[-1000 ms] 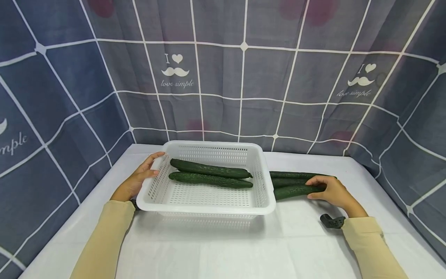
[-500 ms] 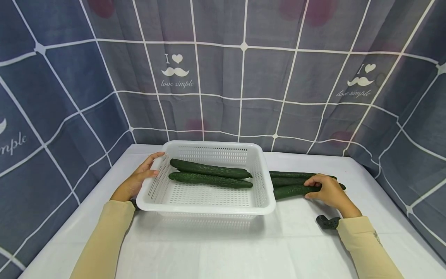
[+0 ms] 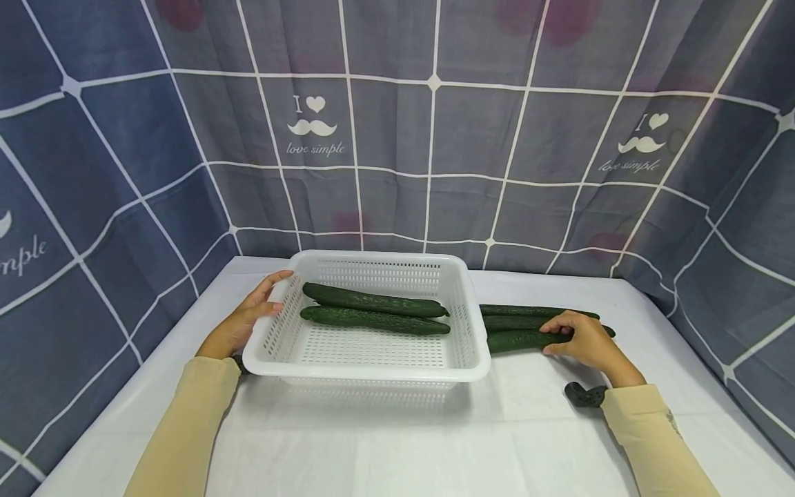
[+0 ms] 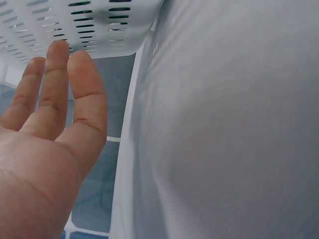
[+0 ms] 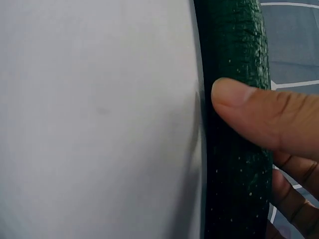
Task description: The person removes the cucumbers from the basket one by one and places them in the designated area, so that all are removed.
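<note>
Cucumber nearest the person lies on the white table, right of the basket, pinched between the right hand's thumb and fingers. 2 others, a middle cucumber and a far cucumber, lie alongside; 2 inside cucumbers rest in the basket. The left hand has its fingers nearly straight at the basket's left side, thumb at the rim. Since the pinched cucumber's left end is hidden behind the rim, drawing it rightward before raising it seems wise. A firm grip nearer mid-length should limit tipping; steady left-hand contact should check any basket slip.
</note>
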